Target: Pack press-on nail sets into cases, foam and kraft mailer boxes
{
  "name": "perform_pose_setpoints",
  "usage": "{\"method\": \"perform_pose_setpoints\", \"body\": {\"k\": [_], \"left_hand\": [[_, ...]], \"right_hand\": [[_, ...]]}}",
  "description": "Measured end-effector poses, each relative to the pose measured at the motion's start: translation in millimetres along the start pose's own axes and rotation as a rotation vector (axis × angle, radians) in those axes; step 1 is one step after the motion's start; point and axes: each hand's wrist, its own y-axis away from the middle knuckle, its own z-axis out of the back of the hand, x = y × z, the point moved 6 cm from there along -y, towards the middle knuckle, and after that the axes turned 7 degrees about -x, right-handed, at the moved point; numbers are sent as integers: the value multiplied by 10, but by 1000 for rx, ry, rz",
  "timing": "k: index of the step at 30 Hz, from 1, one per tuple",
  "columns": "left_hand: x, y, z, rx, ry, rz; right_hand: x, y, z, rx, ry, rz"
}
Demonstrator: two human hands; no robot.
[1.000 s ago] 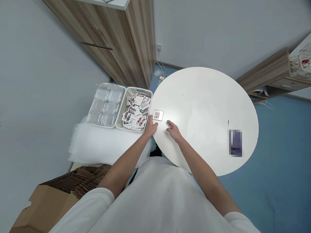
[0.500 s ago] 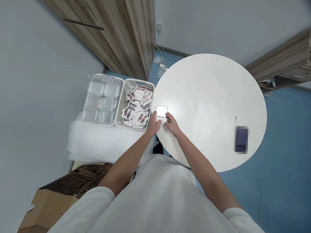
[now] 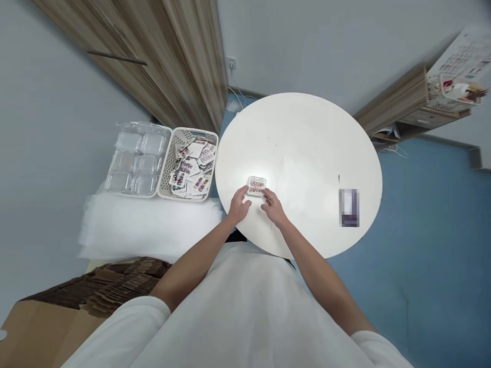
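A small clear plastic box (image 3: 257, 185) sits over the near left part of the white round table (image 3: 307, 153). Inside it are rows of reddish and orange pieces that look like press-on nails. My left hand (image 3: 239, 205) has its fingertips at the box's left edge, thumb pointing inward. At the right edge, the fingers of my right hand (image 3: 273, 206) touch the box, its thumb also turned inward. Between them, the two hands hold the box by its sides. Whether it rests on the tabletop, I cannot tell.
Left of the table, a white basket (image 3: 164, 181) holds many nail cards (image 3: 200, 184). Beside it stand stacked clear plastic boxes (image 3: 134, 163). White sheets (image 3: 149, 225) and cardboard (image 3: 49, 322) lie nearer me. A blurred-out dark object (image 3: 349, 208) is on the table's right.
The view has turned to the right. Both hands and the box are farther from the basket. The box's top, white with glare before, now shows the coloured rows inside.
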Motion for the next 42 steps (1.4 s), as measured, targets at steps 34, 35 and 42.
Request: {"method": "perform_pose_setpoints", "body": {"k": [34, 35, 42], "left_hand": [[-357, 896, -1471, 192, -352, -169], [-353, 914, -1433, 192, -394, -214], [-272, 1051, -1253, 334, -734, -496]], "right_hand": [[-1279, 832, 1328, -86, 319, 217], [-1271, 871, 1334, -106, 363, 238], [-1230, 1050, 1191, -33, 837, 374]]}}
